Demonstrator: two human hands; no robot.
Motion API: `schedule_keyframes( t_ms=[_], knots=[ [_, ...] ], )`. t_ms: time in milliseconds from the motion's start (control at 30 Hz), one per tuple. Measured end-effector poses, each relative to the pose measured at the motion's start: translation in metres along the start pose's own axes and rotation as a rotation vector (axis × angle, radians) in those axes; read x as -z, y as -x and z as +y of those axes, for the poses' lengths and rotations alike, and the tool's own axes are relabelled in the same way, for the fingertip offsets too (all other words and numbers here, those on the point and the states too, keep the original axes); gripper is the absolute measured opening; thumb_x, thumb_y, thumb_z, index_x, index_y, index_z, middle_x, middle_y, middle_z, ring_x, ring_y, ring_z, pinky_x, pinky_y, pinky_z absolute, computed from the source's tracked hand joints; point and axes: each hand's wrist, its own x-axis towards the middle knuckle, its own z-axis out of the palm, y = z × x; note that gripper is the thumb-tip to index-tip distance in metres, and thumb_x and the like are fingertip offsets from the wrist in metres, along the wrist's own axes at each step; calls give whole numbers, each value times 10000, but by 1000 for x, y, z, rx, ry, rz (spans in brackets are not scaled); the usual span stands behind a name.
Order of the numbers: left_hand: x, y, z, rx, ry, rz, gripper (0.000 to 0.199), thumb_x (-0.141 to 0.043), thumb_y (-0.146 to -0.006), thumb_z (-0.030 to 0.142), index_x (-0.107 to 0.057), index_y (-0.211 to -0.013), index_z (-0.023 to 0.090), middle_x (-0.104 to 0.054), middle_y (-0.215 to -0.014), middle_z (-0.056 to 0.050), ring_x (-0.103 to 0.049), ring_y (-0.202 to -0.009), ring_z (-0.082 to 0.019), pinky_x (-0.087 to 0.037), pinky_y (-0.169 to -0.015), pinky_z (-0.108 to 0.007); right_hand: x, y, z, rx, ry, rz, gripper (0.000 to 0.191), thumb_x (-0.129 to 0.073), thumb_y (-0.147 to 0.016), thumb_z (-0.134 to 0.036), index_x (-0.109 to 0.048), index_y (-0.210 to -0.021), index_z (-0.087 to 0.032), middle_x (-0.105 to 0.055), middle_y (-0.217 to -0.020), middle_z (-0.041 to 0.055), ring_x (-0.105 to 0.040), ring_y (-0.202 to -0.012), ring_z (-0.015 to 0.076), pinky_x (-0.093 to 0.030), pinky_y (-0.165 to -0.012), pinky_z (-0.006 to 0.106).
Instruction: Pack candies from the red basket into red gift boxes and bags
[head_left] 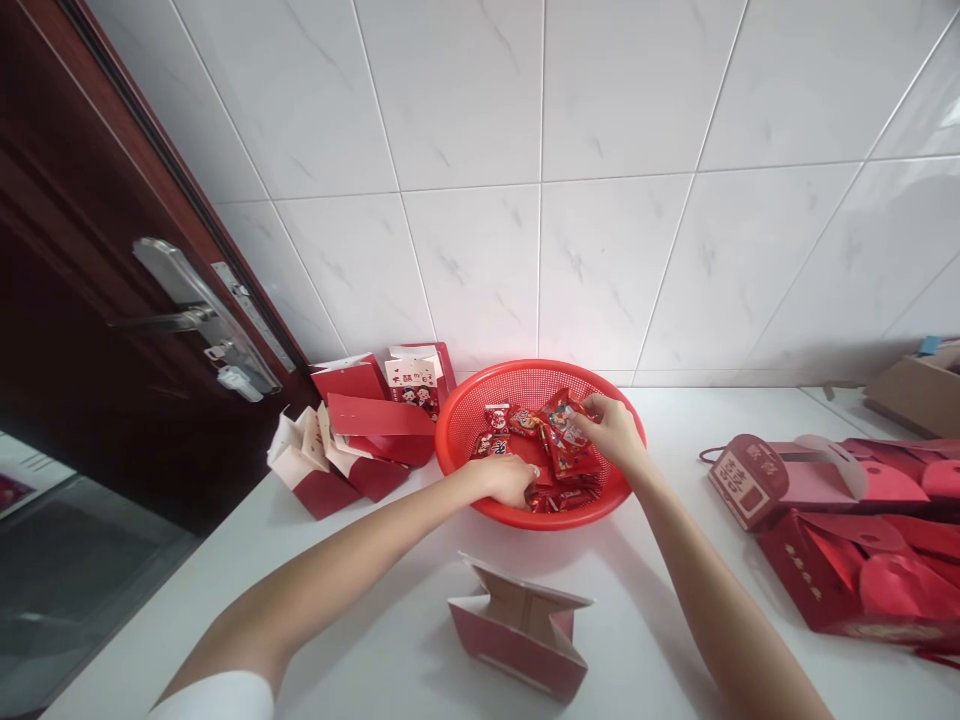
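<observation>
Both hands are inside a red plastic basket point(540, 370) that holds several small wrapped candies point(523, 422). My right hand point(606, 428) pinches the edge of a red candy packet point(564, 440) at the basket's right side. My left hand point(510, 480) reaches down over the near left part of the candies; its fingers curl among the wrappers, and what they grip, if anything, is hidden. In front of the basket stands an open red paper box point(517, 640), its top flaps apart.
Several open red and white paper boxes point(360, 450) crowd the left, beside a dark door point(90, 250) with a metal handle. Folded red gift boxes point(862, 560) line the right, with a brown cardboard box point(915, 390) behind them. A tiled wall point(465, 270) backs the white table point(360, 620).
</observation>
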Motion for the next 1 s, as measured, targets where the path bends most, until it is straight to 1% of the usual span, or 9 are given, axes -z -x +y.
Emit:
schedule_keyframes(
  t_ms=[67,200,300,367,433,567,733,900,1000],
  knots=[
    [2,-1,-1,-12,13,-2,23,-694,-664,232,-680,-672,215,-705,-714,-77,-666,-698,-277,-448,-587,-312,0,0,1,3,-9,5,259,-600,-774,-452,-524,-674,-226,-642,-703,20,-573,-666,195,-427,-595,307],
    [4,-2,-4,-27,52,28,107,-717,-619,222,-613,-599,213,-660,-667,-48,-636,-648,-246,-425,-563,-299,0,-1,2,3,-26,11,259,-593,-776,-450,-511,-674,-227,-627,-696,17,-565,-666,192,-425,-600,306],
    [6,-4,-9,-28,93,28,153,-744,-598,225,-593,-584,212,-618,-597,-21,-597,-582,-223,-403,-538,-295,0,-2,2,-1,-43,17,259,-597,-770,-452,-507,-676,-227,-627,-696,19,-567,-668,196,-428,-613,315],
    [8,-5,-13,-32,129,31,135,-760,-589,220,-629,-618,211,-633,-610,-10,-591,-577,-211,-401,-534,-287,0,-2,1,-3,-58,21,261,-599,-770,-457,-508,-683,-229,-632,-702,21,-573,-671,198,-435,-620,319],
    [12,-5,-18,-37,171,54,117,-759,-602,210,-687,-695,211,-675,-669,-6,-608,-611,-202,-415,-556,-273,0,-2,1,-4,-76,25,259,-598,-774,-461,-514,-695,-229,-644,-712,25,-586,-679,203,-449,-625,322],
    [22,-6,-28,-42,255,123,167,-717,-702,237,-743,-864,204,-721,-748,-4,-649,-674,-190,-449,-607,-250,0,-2,2,-12,-101,38,256,-613,-769,-461,-524,-707,-229,-657,-708,27,-606,-688,210,-467,-627,325],
    [30,-11,-34,-28,271,264,143,-680,-754,244,-744,-867,186,-737,-824,-28,-662,-767,-211,-455,-664,-260,0,-3,2,-21,-113,55,241,-623,-764,-450,-553,-724,-223,-673,-738,31,-616,-683,209,-469,-628,329],
    [31,-18,-37,21,236,331,206,-645,-781,222,-765,-946,194,-752,-860,-51,-677,-812,-238,-479,-716,-282,0,-3,1,-26,-120,56,243,-623,-758,-452,-561,-722,-220,-670,-741,29,-613,-687,208,-468,-640,332],
    [29,-22,-40,46,195,382,234,-638,-785,200,-769,-978,196,-756,-928,-82,-679,-949,-284,-486,-805,-315,0,-3,2,-27,-122,56,249,-625,-757,-459,-564,-728,-220,-670,-755,30,-616,-705,210,-471,-652,332]
  ],
)
